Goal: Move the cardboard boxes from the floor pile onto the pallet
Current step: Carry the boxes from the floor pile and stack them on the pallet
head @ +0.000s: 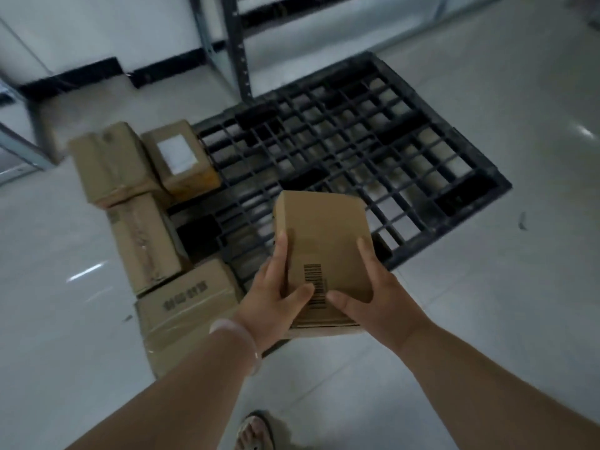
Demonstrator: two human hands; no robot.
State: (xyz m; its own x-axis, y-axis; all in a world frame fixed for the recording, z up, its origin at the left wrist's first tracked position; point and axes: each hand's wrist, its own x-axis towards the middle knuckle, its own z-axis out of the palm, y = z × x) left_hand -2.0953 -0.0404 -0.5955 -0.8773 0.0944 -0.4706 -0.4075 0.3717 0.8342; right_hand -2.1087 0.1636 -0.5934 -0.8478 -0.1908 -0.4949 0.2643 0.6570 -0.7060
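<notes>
I hold a small brown cardboard box (324, 235) with a barcode on top, in the air over the near left corner of the black grid pallet (373, 151). My left hand (276, 293) grips its left side, thumb on the barcode. My right hand (380, 287) grips its right side, thumb on top. Along the pallet's left edge sits a row of cardboard boxes: a large one (107, 160), one with a white label (181, 160), a long taped one (143, 241) and a printed one (188, 306). Whether these rest on the pallet or the floor I cannot tell.
The pallet lies on a pale glossy tiled floor (487, 319). A grey metal rack upright (237, 53) stands at the pallet's far edge, and another rack leg (19, 141) is at the far left. My sandalled foot (256, 430) shows at the bottom.
</notes>
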